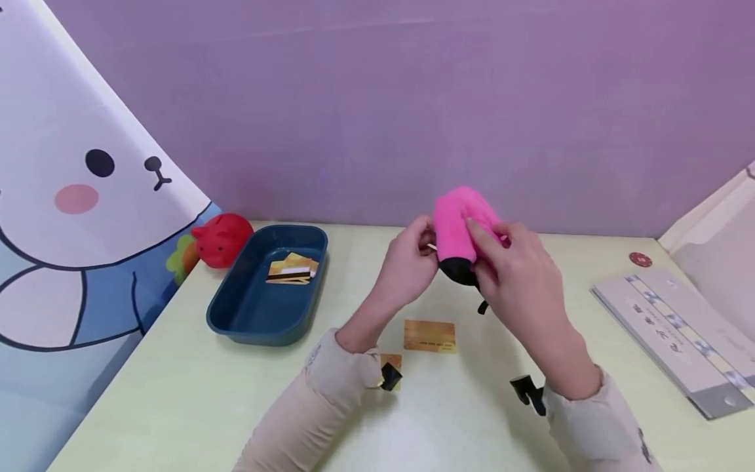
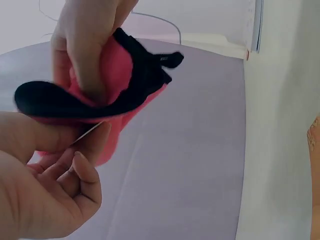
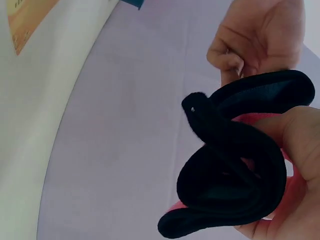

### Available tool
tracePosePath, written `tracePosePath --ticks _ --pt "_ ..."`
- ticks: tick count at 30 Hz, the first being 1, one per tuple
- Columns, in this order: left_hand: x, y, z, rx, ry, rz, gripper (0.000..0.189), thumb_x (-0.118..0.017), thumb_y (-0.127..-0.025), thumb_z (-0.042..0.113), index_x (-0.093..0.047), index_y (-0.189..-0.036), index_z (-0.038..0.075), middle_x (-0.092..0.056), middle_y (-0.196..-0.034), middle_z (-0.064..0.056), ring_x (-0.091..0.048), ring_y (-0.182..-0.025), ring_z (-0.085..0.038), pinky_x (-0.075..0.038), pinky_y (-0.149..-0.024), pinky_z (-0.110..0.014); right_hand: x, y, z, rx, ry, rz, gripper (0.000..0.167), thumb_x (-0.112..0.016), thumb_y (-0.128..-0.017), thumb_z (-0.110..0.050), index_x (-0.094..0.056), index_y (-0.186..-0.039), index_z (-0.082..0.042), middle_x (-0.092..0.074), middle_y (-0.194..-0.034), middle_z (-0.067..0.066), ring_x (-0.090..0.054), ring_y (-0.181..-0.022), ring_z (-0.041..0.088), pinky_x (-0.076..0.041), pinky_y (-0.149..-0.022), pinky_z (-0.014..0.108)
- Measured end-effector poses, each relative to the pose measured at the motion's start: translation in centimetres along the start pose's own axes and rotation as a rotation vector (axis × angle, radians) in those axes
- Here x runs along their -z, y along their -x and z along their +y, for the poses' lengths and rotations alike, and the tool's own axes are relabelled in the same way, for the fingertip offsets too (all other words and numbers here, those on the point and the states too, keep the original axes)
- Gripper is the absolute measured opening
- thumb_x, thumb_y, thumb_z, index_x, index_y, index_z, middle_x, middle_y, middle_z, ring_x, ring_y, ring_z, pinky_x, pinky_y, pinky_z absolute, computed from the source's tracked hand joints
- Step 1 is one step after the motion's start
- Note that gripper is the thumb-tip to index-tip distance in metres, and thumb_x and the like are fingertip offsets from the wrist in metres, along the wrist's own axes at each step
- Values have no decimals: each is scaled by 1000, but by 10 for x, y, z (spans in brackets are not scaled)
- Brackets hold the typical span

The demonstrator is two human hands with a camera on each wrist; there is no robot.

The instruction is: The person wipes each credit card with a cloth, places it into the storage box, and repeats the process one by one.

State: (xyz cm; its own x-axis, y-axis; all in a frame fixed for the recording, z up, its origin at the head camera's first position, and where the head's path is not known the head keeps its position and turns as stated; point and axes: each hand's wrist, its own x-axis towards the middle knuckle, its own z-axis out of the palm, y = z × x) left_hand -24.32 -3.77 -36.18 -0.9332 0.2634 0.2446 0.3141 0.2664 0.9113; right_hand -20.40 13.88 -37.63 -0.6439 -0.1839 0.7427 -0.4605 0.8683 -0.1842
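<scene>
A bent pink fabric pouch (image 1: 457, 226) with black edging is held up over the table's far part. My right hand (image 1: 527, 288) grips it, thumb on the pink cloth and fingers behind. In the right wrist view the black edging (image 3: 227, 130) curls in loops, with a short tab sticking out. At the pouch's left side, my left hand (image 1: 413, 262) pinches a thin card (image 2: 89, 132), seen edge-on right under the pouch's black rim in the left wrist view. Most of the card is hidden by fingers and cloth. A gold card (image 1: 429, 336) lies on the table below the hands.
Another gold card (image 1: 390, 364) lies partly behind the left sleeve. To the left are a blue tray (image 1: 218, 319) holding several gold cards (image 1: 291, 269) and a red piggy bank (image 1: 224, 241). A grey flat case (image 1: 672, 334) and a red chip (image 1: 640, 259) lie at the right.
</scene>
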Motion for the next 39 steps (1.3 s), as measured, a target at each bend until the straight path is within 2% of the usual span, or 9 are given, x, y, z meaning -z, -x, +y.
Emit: tracePosePath --ticks 5,8,11,15,21,27,31,35,39 --pt "11 -2 -1 -37 115 -34 27 -64 -94 -1 -60 -120 5 -71 -93 -15 -65 -75 -16 -47 -65 -22 7 -4 14 -70 18 -2 44 -64 -86 -1 -69 -128 -14 -63 -104 26 -58 -88 43 -49 -59 56" --pt "20 -2 1 -56 171 -10 29 -66 -94 2 -61 -123 6 -69 -90 -11 -60 -71 -15 -42 -62 -24 15 -6 26 -143 34 -14 45 -61 -87 -1 -68 -130 -16 -61 -105 26 -55 -90 43 -46 -58 57" --pt "30 -1 4 -67 220 12 30 -66 -95 5 -61 -125 7 -68 -88 -8 -57 -70 -15 -44 -64 -27 23 -6 38 -235 50 -35 46 -59 -90 -4 -66 -133 -17 -59 -108 26 -52 -95 45 -43 -60 60" --pt "36 -1 6 -85 240 34 35 -66 -96 6 -59 -130 8 -69 -87 -10 -57 -70 -15 -47 -67 -30 32 -5 47 -285 47 24 45 -57 -91 -7 -65 -134 -18 -58 -111 26 -51 -99 47 -38 -62 64" --pt "29 -5 0 -65 223 81 32 -66 -95 4 -60 -127 8 -69 -89 -18 -55 -67 -14 -43 -61 -26 38 -9 29 -136 -15 180 42 -59 -90 -6 -69 -129 -17 -62 -105 29 -55 -95 46 -43 -65 61" --pt "13 -4 -6 -46 166 78 33 -62 -96 0 -59 -129 7 -72 -97 -20 -61 -76 -13 -45 -65 -23 29 -11 -3 70 -42 176 35 -66 -91 -6 -72 -124 -13 -64 -103 31 -58 -89 45 -51 -69 56" --pt "3 2 -8 -120 64 58 31 -59 -96 -2 -58 -127 1 -68 -103 -18 -61 -89 -16 -50 -80 -25 15 -7 -16 164 -47 162 36 -69 -88 -3 -73 -122 -14 -65 -103 27 -59 -82 43 -51 -66 52" --pt "-2 7 -5 -160 8 12 24 -61 -96 1 -56 -120 -1 -64 -105 -18 -59 -92 -20 -49 -85 -26 5 -4 -19 176 -45 143 45 -70 -84 1 -71 -126 -17 -64 -107 24 -58 -79 42 -49 -60 51" --pt "-4 6 0 -105 -30 14 21 -59 -99 4 -58 -120 3 -65 -104 -14 -59 -89 -17 -50 -80 -24 5 -3 -15 141 -15 94 48 -69 -85 1 -69 -129 -18 -63 -111 25 -59 -83 44 -49 -60 51"
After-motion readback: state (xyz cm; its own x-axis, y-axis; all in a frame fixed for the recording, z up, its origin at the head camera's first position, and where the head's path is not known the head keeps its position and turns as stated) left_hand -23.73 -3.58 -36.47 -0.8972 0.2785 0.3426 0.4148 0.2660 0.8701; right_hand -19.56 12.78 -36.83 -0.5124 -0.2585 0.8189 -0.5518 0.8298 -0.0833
